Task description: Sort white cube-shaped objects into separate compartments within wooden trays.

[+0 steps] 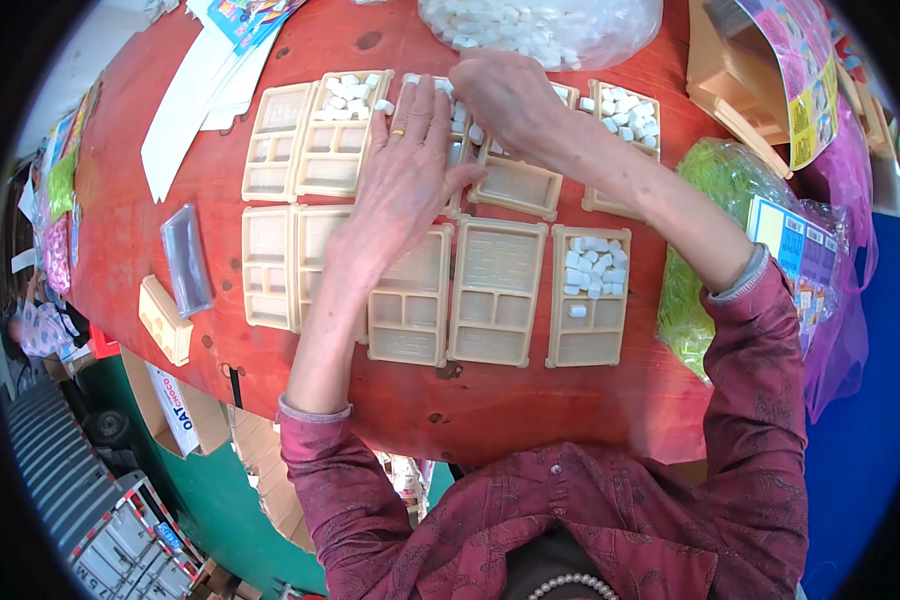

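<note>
Two rows of cream plastic compartment trays [497, 292] lie on the red table. My left hand [410, 165], a ring on one finger, stretches flat over a back-row tray, its fingertips beside small white pieces like mini marshmallows [346, 98]. Just to its right, my right hand [505, 95] is curled over the neighbouring trays; its fingers are mostly hidden, so what they hold cannot be made out. More white pieces fill the far compartments of the back right tray [592, 200] and the front right tray [589, 345]. A single piece [577, 312] sits in a smaller compartment there.
A clear bag [540, 30] of white pieces stands behind the trays. White sheets [205, 95], a clear plastic case [187, 260] and a stack of trays [165, 320] lie left. Bagged green shreds [685, 290], a printed card [795, 240] and a cardboard box [735, 75] crowd the right.
</note>
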Available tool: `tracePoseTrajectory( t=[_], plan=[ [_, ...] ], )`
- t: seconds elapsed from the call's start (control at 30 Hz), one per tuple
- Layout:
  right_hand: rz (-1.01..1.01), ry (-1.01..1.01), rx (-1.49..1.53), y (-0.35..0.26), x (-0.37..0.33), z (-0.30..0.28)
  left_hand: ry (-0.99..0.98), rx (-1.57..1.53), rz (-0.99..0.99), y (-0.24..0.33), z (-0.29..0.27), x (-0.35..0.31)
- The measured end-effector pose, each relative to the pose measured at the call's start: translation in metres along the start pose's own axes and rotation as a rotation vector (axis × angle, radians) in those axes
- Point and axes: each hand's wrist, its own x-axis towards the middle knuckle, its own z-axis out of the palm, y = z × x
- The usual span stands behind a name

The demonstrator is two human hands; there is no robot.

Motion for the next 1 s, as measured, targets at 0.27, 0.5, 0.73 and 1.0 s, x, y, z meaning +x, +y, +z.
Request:
tracePoseTrajectory(
  t=[0.27,0.5,0.73,1.0],
  plan=[
    [-0.044,0.358,-0.015,0.042,0.048,-0.067,0.145,-0.2,-0.107,-0.017,-0.019,0.001],
    [-0.05,0.365,-0.147,0.182,0.09,-0.012,0.285,-0.012,0.021,-0.047,-0.016,0.017],
    [-0.133,0.143,-0.053,0.245,0.112,0.021,0.306,0.038,0.0,-0.047,-0.015,0.035],
    [0.121,-0.05,-0.315,0.245,0.127,0.045,0.381,-0.439,-0.407,-0.056,-0.051,0.02]
  ],
)
